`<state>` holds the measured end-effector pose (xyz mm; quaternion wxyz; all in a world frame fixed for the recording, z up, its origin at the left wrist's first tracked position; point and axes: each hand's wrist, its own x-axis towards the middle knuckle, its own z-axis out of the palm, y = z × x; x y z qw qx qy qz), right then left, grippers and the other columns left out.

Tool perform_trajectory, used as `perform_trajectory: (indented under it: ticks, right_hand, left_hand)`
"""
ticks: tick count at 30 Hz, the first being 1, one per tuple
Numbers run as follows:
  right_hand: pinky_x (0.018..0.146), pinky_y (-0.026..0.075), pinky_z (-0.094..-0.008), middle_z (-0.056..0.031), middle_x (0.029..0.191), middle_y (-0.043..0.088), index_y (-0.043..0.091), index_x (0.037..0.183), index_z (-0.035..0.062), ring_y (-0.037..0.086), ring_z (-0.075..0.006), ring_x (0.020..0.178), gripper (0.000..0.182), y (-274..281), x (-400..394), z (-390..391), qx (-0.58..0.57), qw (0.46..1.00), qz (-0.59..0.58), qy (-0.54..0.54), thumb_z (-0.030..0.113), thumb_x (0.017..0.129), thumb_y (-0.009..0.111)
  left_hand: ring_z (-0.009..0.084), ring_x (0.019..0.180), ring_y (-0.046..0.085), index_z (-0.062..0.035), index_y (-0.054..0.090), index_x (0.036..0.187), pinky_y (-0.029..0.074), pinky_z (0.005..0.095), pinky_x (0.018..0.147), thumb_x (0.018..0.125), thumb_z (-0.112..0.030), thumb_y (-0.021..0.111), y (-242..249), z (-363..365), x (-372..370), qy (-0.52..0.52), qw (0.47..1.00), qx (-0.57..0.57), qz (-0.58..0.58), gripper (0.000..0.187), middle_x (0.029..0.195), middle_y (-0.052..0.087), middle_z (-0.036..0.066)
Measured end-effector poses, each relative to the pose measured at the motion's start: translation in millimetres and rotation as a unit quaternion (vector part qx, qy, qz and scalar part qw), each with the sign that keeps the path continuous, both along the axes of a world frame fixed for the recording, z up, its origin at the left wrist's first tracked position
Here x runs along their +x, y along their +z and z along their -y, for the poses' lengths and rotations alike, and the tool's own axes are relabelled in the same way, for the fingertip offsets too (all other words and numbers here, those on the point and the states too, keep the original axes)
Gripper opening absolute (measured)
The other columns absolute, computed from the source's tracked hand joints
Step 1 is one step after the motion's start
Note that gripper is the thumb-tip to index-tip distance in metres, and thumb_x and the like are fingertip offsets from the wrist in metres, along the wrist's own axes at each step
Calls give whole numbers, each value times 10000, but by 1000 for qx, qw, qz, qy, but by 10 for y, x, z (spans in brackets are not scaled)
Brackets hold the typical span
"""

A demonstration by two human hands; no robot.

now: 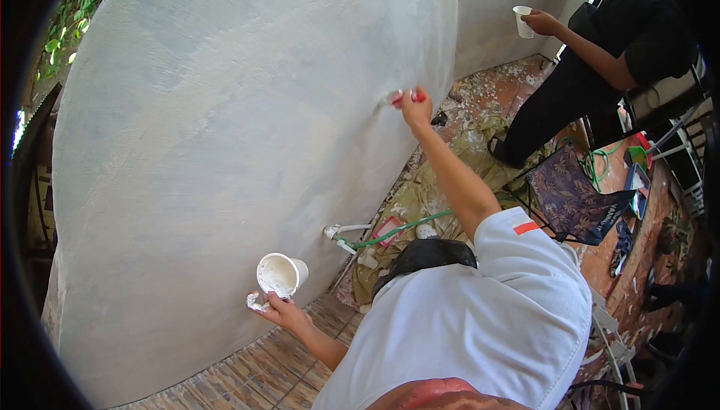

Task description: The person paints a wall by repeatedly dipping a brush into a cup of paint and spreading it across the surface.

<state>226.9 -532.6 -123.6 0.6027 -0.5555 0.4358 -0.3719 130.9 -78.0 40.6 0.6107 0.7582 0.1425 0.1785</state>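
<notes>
A red-handled brush [399, 99] is in my right hand [415, 108], its bristles against the grey-white wall [247, 110]. My arm is stretched out toward the wall's right part. Lower down, my left hand [285, 312] holds a white plastic cup [298, 271] with white paste inside, tilted so that its opening shows. White paste coats the fingertips of that hand. The cup is close to the wall; whether it touches the wall cannot be told.
A co-worker [600, 50] in dark clothes holds a white cup [523, 22] at upper right. White pipes [349, 228] and a green hose [405, 225] lie low by the wall. A folding chair [574, 189] stands on the littered floor, near a drop cloth [420, 192].
</notes>
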Motion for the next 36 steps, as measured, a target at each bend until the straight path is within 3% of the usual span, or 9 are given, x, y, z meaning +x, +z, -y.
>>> perform_trajectory:
  ticks: [4,9,19,23,27,28,33,35,36]
  right_hand:
    - [560,519,-280,-44,636,520,289,659,78,647,-181,602,295,1596,85,397,-26,944,328,14,58,869,496]
    - [574,398,-204,-34,644,578,368,757,80,644,-156,619,229,2605,-202,497,-72,878,474,2,141,909,528]
    - [540,520,-287,-101,704,604,380,697,63,640,-187,606,239,3,37,194,-17,990,115,-84,105,855,554]
    - [538,543,-309,-87,616,555,318,614,77,644,-202,591,307,286,10,434,-22,999,-43,-3,74,797,564]
    - [537,521,-300,-9,574,412,254,633,98,645,-198,568,314,1669,208,805,-63,938,341,9,13,790,512]
    - [620,499,-268,-98,679,632,367,702,70,670,-198,643,184,2033,157,847,-107,920,375,26,49,838,490]
    - [670,447,-234,-108,887,695,675,879,2,604,-123,728,387,3002,-21,974,-123,851,501,99,291,961,431]
    - [637,437,-209,-88,826,690,635,830,31,574,-108,672,294,2690,113,945,-184,890,415,34,244,948,470]
    - [526,413,-248,-14,636,533,335,646,102,590,-123,605,293,2449,253,917,-178,896,407,-10,111,861,533]
  left_hand:
    - [187,1023,540,-52,294,1314,443,239,644,891,-91,435,50,22,15,4,1000,-5,-1,448,1219,495,117]
    - [185,1032,516,-93,329,1304,428,294,800,903,-90,452,110,148,-14,12,999,-41,-7,420,1199,484,93]
    - [205,1022,535,-36,312,1288,464,283,754,884,-66,434,32,74,2,-12,1000,-19,21,424,1174,496,133]
    - [210,1024,536,-32,310,1288,459,290,780,888,-67,435,41,102,20,-14,1000,-15,2,421,1187,498,143]
    - [191,989,533,-36,309,1293,455,286,761,891,-68,435,-11,49,37,-15,1000,5,13,423,1172,505,129]
    - [191,989,533,-36,309,1293,455,286,761,891,-68,435,9,60,32,-16,1000,11,8,423,1172,505,129]
    - [168,1000,504,-103,350,1276,415,274,754,910,-98,448,33,118,-3,-12,1000,-19,3,379,1161,495,82]
    - [164,983,513,-82,332,1286,424,261,726,908,-90,439,73,162,-23,-11,1000,-14,1,393,1168,502,92]
    - [160,967,522,-61,314,1296,433,247,698,906,-82,431,89,186,-18,-10,1000,-10,0,408,1174,509,102]
